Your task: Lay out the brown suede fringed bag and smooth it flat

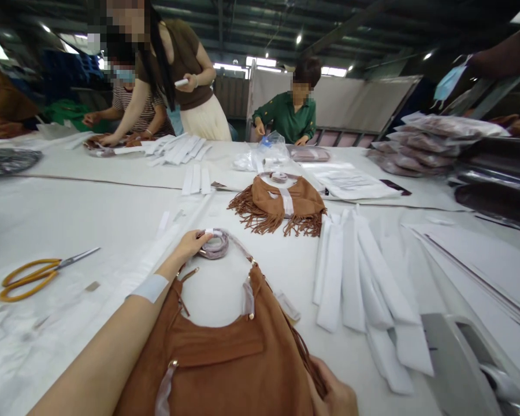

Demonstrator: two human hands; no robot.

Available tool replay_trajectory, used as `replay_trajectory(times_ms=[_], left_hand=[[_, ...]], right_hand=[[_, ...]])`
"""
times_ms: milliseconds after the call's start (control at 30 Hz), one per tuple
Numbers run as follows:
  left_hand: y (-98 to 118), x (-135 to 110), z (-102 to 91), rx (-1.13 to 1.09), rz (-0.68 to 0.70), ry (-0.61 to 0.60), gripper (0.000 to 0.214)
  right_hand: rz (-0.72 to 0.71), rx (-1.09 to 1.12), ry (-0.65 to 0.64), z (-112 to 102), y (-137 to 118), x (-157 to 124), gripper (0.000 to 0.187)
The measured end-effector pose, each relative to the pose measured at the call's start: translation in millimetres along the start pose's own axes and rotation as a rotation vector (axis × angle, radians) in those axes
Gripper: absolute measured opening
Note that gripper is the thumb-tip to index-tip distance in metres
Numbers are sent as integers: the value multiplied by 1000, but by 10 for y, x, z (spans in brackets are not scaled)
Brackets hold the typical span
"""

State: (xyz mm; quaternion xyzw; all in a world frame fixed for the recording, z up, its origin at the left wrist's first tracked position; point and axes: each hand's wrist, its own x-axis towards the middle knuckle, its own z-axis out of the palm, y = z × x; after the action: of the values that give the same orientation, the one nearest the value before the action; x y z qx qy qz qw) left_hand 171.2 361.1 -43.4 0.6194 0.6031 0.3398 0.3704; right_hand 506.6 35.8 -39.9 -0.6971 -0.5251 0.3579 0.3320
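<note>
A brown suede bag lies on the white table right in front of me. My left hand reaches past it and pinches the coiled strap at the top of the bag's handle. At the bag's lower right edge, my right hand grips the side with the fringe. Only part of that hand shows at the frame's bottom.
A second fringed brown bag lies further back. White paper strips fan out to the right, more at the far side. Yellow-handled scissors lie left. Three people work at the far edge. Bagged goods stack at right.
</note>
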Motion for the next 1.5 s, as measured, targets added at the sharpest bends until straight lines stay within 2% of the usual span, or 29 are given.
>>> replay_trajectory(times_ms=[133,200,267,333,433,500,567,600,667,733,800,900,967,1033,1100,1200,1333,1500], left_hand=[[63,-181,-104,23,-40,78,56],[132,-376,-261,38,-51,143,62],[240,-694,-491,57,-45,221,59],[382,-1179,-734,68,-31,294,51],[595,-2202,-930,82,0,361,40],[698,-2957,-876,145,137,323,35],[759,-3607,-712,262,338,184,42],[771,-3853,-615,348,439,127,49],[753,-4158,-449,510,571,42,55],[696,-4249,-367,606,613,2,47],[639,-4251,-365,624,614,3,39],[606,-4372,-357,497,616,141,33],[611,-4589,-254,351,587,247,32],[617,-4846,-81,303,521,240,32],[617,-5051,93,382,428,141,35],[612,-5162,242,532,297,8,43],[624,-5087,269,622,221,-49,40],[631,-5048,322,618,165,-31,34]], right_hand=[[5,-114,52,10,-130,-8,53],[-20,-167,68,6,-141,-14,52],[-60,-191,83,1,-139,-19,51],[-94,-194,98,-1,-142,-24,50],[-140,-201,98,4,-177,-37,51],[-178,-242,94,15,-216,-49,50],[-209,-292,98,30,-255,-53,50],[-218,-313,106,35,-273,-52,50],[-225,-338,126,28,-309,-60,48],[-226,-352,169,-11,-357,-121,46],[-310,-381,270,-71,-420,-287,43],[-634,-409,372,-116,-500,-753,28],[-835,-401,282,-68,-516,-1126,21],[-939,-380,117,44,-498,-1447,25],[-977,-359,-36,191,-461,-1649,30],[-990,-399,-172,395,-413,-1717,34],[-982,-599,-230,553,-425,-1624,40],[-875,-734,-253,625,-504,-1661,41]])
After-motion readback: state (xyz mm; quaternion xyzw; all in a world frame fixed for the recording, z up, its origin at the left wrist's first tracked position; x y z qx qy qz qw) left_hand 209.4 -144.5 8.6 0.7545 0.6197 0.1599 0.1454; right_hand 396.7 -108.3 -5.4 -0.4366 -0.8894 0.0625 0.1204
